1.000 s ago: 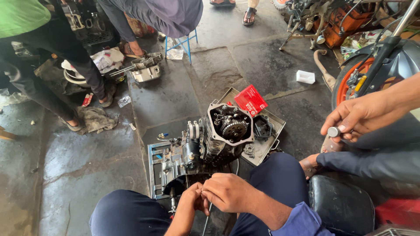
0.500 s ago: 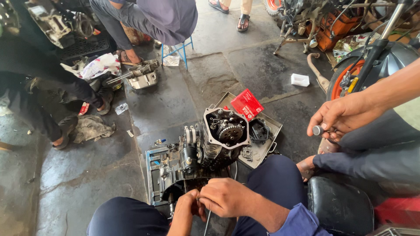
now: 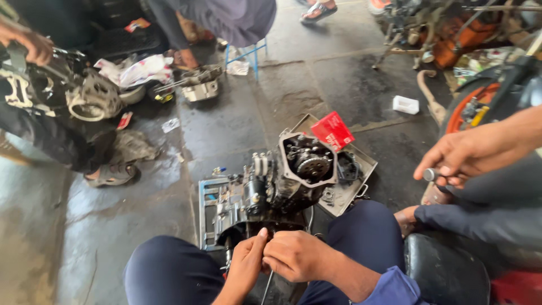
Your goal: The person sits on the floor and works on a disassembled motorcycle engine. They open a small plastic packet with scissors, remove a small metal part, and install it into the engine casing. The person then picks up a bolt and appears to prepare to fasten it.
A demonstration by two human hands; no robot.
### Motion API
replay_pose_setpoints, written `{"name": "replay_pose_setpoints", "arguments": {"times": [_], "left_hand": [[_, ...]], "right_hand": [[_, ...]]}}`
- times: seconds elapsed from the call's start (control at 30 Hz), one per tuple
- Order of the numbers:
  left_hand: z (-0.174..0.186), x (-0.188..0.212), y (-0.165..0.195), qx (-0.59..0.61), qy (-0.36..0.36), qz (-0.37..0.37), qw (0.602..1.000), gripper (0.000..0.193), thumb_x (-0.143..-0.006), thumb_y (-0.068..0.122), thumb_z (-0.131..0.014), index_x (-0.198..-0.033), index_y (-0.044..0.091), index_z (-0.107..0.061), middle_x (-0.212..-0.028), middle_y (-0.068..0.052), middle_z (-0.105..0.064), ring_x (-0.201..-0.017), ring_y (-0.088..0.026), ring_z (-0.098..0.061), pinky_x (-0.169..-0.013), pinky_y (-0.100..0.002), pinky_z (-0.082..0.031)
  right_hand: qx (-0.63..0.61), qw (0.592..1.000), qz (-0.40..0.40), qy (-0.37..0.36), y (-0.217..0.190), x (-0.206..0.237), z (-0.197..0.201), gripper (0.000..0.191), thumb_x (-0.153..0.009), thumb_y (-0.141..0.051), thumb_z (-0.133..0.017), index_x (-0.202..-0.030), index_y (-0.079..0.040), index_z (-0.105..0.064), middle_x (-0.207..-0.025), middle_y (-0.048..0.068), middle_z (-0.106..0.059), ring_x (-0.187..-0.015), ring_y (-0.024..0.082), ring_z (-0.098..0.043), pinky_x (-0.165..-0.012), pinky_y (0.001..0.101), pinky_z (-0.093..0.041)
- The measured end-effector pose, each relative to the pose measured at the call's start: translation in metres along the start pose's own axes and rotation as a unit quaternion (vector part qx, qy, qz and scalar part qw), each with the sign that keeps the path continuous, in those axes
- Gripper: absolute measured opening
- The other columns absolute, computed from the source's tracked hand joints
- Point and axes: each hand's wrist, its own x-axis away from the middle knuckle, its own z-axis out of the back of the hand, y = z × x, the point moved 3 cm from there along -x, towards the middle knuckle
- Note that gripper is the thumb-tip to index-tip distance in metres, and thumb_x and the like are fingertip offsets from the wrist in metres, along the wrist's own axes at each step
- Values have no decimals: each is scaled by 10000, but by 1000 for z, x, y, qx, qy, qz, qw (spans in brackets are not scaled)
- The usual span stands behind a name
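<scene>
Engine (image 3: pixel 282 186), a stripped motorcycle unit with its side cover off, stands on the concrete floor (image 3: pixel 226 130) between the person's knees, half on a shallow metal tray (image 3: pixel 364 164). The left hand (image 3: pixel 245 265) and the right hand (image 3: pixel 296 257) meet at its near lower edge, fingertips pinched together on some small part there; what they grip is too small to make out, and a thin rod or wire (image 3: pixel 268 282) runs down from between them.

Judging by the grip, this is fine fitting work. It would go best with both wrists braced against the knees, the small part kept square to its seat, and force fed in slowly by the fingertips, not the arms. The engine looks top-heavy, so steadying it with a knee would keep it from rocking.

Outward from the hands, the open casing shows a toothed gear (image 3: pixel 312 165). A red box (image 3: pixel 332 130) leans at the tray's far corner, and loose dark parts (image 3: pixel 347 169) lie in the tray beside the engine. At the right, another person's hand (image 3: pixel 466 155) holds a small metal cylinder (image 3: pixel 431 174), well apart from the engine. A white block (image 3: pixel 405 104) sits further off on the floor, and a second casing (image 3: pixel 200 87) lies near a blue stool (image 3: pixel 245 56).
</scene>
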Motion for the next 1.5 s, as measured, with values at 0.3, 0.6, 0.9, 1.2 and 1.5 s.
{"name": "replay_pose_setpoints", "arguments": {"times": [0.3, 0.6, 0.9, 1.2, 1.5], "left_hand": [[4, 1, 2, 39, -70, -31, 996, 290, -974, 191, -424, -781, 66, -601, -578, -46, -572, -465, -132, -537, -439, -291, -484], [-4, 0, 4, -6, -51, -32, 998, 502, -1070, 382, -482, -715, 47, -595, -538, -16, -534, -446, -105, -506, -439, -262, -418], [-3, 13, 25, 37, -94, -55, 993, 312, -1057, 292, -488, -860, 65, -573, -634, -5, -524, -544, -93, -500, -516, -256, -461], [-1, 10, 20, -18, -85, -54, 995, 348, -1082, 307, -473, -873, 55, -592, -608, 2, -545, -505, -80, -520, -480, -209, -378], [-8, 1, 25, 60, -110, -91, 988, 360, -1082, 333, -471, -890, 50, -582, -594, -14, -545, -474, -107, -536, -455, -242, -419]], "right_hand": [[20, 999, -22, 10, 11, 0, 5, 118, -956, -136, -677, -906, -47, -619, -822, 119, -624, -778, 334, -621, -689, 423, -517], [-17, 999, -40, -9, 10, 6, 2, 131, -966, -137, -682, -905, -43, -613, -799, 127, -608, -763, 332, -614, -683, 426, -509], [-7, 999, -37, 26, 12, 0, 5, 94, -930, -111, -691, -911, -38, -634, -827, 103, -643, -771, 311, -634, -674, 403, -515], [-3, 999, -29, 46, 15, 6, 2, 89, -948, -101, -679, -909, -34, -635, -826, 99, -648, -759, 309, -635, -665, 404, -512], [-39, 997, -40, 61, 14, 4, 3, 115, -947, -110, -685, -876, -34, -636, -782, 95, -649, -721, 296, -636, -650, 397, -516]]}}
